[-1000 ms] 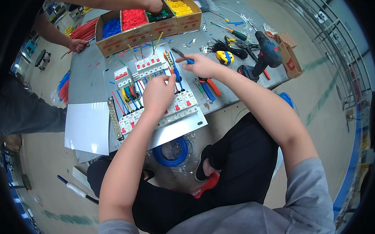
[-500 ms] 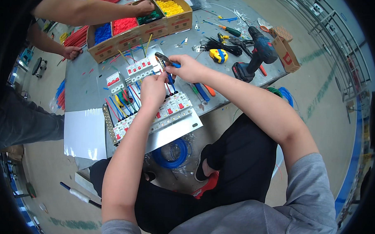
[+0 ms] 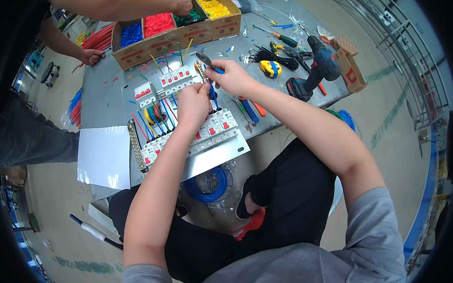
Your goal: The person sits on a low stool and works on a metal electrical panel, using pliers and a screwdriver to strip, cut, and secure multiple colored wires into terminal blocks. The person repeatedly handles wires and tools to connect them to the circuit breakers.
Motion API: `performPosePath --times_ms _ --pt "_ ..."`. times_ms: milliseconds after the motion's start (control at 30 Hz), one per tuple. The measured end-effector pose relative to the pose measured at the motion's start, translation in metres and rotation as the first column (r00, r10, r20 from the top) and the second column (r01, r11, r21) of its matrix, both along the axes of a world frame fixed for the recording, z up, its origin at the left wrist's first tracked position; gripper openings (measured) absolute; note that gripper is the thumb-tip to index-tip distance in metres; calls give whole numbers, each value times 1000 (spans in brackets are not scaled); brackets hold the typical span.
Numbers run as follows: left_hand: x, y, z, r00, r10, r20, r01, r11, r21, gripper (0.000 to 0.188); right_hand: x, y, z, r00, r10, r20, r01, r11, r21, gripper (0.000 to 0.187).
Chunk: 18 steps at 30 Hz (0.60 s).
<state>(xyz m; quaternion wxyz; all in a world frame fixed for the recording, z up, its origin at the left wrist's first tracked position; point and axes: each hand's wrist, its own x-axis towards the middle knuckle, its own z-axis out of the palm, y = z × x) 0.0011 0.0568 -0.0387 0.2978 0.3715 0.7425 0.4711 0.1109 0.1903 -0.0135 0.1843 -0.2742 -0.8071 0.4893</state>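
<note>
My right hand (image 3: 232, 80) is closed round a pair of pliers (image 3: 204, 60) with blue on the handle, their dark jaws pointing away to the left. Close beside it my left hand (image 3: 194, 104) pinches its thumb and fingers together; what lies between them is hidden. Both hands hover over a metal mounting plate (image 3: 226, 155) carrying circuit breakers. The front breaker row (image 3: 214, 127) has red switches, and short blue, red and yellow wires (image 3: 155, 120) rise behind it. Blue wire (image 3: 212, 95) stands just below my fingertips. A back breaker row (image 3: 176, 80) and a brass terminal bar (image 3: 201, 69) lie beyond.
A divided cardboard box (image 3: 165, 45) holds coloured caps; a co-worker's hand (image 3: 183, 7) reaches into it. On the right are a cordless drill (image 3: 316, 70), a tape measure (image 3: 270, 68), a screwdriver (image 3: 280, 37) and black cable ties (image 3: 274, 57). A white sheet (image 3: 103, 156) lies at left.
The view has shifted slightly, so the table sits a little further right. The pliers have turned and drawn away from my left fingertips. My left hand stays pinched near the blue wire.
</note>
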Motion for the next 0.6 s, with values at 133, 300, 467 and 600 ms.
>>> performPosePath --times_ms 133,300,467,600 --pt "10 -2 18 966 -19 257 24 1000 -18 30 2 3 11 999 -24 -21 26 991 129 35" --pt "8 0 21 935 -26 355 15 999 34 25 2 5 19 998 -44 54 38 993 111 38" --pt "3 3 13 945 27 326 -42 998 39 27 5 -8 44 991 -38 128 44 998 -47 29" --pt "9 4 11 963 73 261 -88 995 47 27 32 2 64 998 -49 38 61 880 -470 29"
